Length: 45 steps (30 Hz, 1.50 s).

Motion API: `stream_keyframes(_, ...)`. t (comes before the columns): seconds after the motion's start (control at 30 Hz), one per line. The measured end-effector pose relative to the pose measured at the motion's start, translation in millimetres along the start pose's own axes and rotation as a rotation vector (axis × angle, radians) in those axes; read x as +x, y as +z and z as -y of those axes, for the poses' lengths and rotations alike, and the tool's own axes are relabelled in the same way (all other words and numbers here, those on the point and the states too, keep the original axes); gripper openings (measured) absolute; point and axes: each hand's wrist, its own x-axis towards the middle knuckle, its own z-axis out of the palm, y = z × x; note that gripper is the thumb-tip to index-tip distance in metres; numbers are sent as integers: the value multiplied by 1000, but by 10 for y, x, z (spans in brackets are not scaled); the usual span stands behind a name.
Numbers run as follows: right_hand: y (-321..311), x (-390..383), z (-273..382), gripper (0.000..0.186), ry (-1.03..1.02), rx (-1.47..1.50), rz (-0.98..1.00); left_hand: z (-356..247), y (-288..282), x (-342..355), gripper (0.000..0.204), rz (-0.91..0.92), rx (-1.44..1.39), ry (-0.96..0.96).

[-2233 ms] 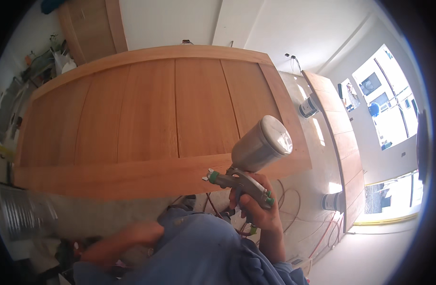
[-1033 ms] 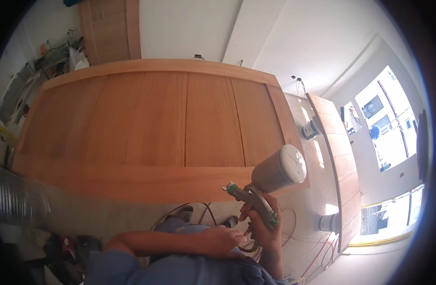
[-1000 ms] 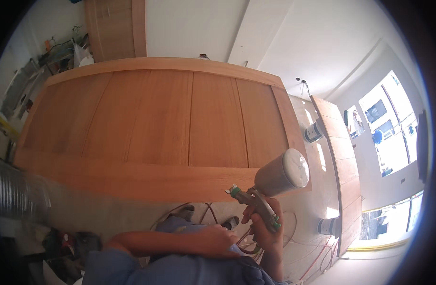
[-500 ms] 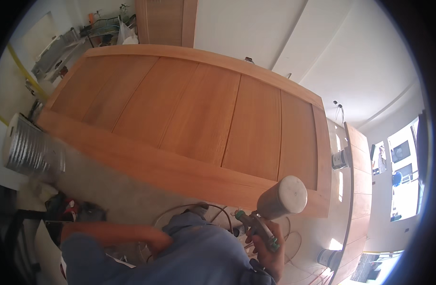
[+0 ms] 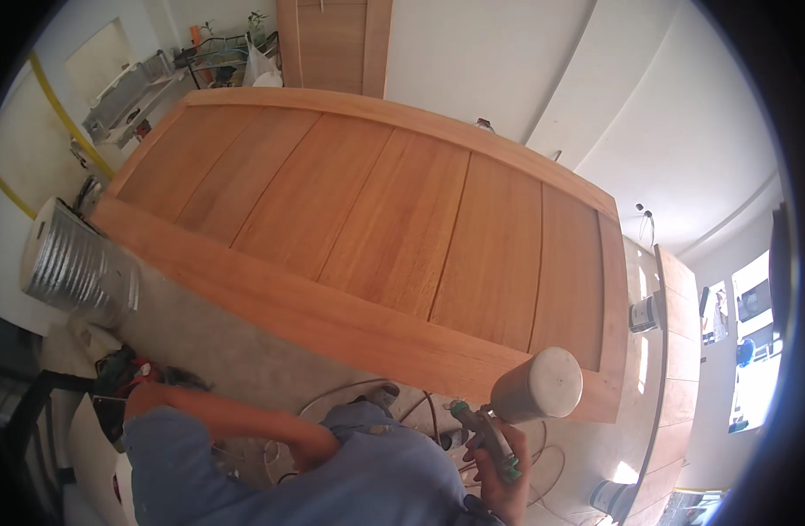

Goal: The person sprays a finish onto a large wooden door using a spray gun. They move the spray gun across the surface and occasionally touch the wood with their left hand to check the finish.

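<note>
my right hand [image 5: 505, 463] holds the spray gun [image 5: 527, 396] near the right end of the wooden panel [image 5: 394, 219], i steady it one-handed, my left hand [image 5: 319, 449], grip indeterminable, having shifted toward the panel's left.

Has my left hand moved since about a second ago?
Yes, to the left: judged against the wooden panel, the left hand was below its near edge's right part, close to the right hand, and now sits below its middle.
</note>
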Motion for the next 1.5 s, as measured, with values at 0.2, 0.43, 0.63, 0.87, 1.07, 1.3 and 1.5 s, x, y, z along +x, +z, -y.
stream_keyframes(0.2, -32, 24, -21, 51, 38, 54, -178, 136, 12, 41, 73, 21, -59, -29)
stream_keyframes(0.43, 88, 41, 87, 46, -129, 133, -220, 450, 276, 132, 72, -230, -3, 181)
stream_keyframes(0.63, 76, -12, 186, 48, 34, 9, -70, 181, -26, 48, 68, 67, -93, 10)
stream_keyframes(0.87, 349, -67, 276, 55, 84, 11, -74, -400, -263, -252, 63, 170, -270, -171)
stream_keyframes(1.07, 409, -184, 325, 55, 6, 18, -51, -207, 121, -113, 65, 33, -173, -54)
stream_keyframes(1.3, 559, -417, 357, 54, 25, 2, -56, -626, 357, -406, 67, 24, -274, -194)
stream_keyframes(1.5, 861, -764, 309, 52, 43, 106, -53, -409, 1347, -483, 64, -113, -184, 5)
